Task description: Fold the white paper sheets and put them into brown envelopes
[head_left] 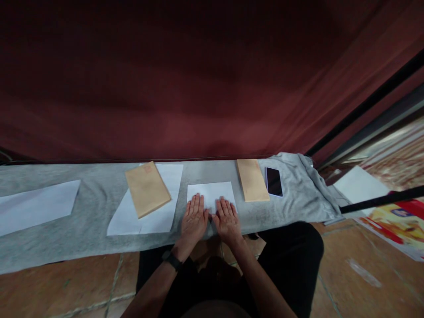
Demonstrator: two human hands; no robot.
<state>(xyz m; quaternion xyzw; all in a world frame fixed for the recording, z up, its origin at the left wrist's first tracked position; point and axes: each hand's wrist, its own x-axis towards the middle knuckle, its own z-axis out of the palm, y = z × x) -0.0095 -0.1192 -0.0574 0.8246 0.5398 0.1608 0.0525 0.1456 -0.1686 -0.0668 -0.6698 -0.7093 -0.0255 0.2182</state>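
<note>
A small white sheet of paper (210,193) lies on the grey cloth (82,238) straight in front of me. My left hand (194,219) rests flat on the sheet's near left part, fingers stretched out and together. Beside it, my right hand (227,218) lies flat on the near right part, fingers slightly apart. Neither hand holds anything. A dark watch sits on my left wrist.
A brown envelope (147,188) lies on larger white sheets (155,218) to the left. Another brown envelope (252,179) and a dark phone (274,181) lie to the right. A white sheet (36,206) is at far left. A dark red curtain (198,88) hangs behind.
</note>
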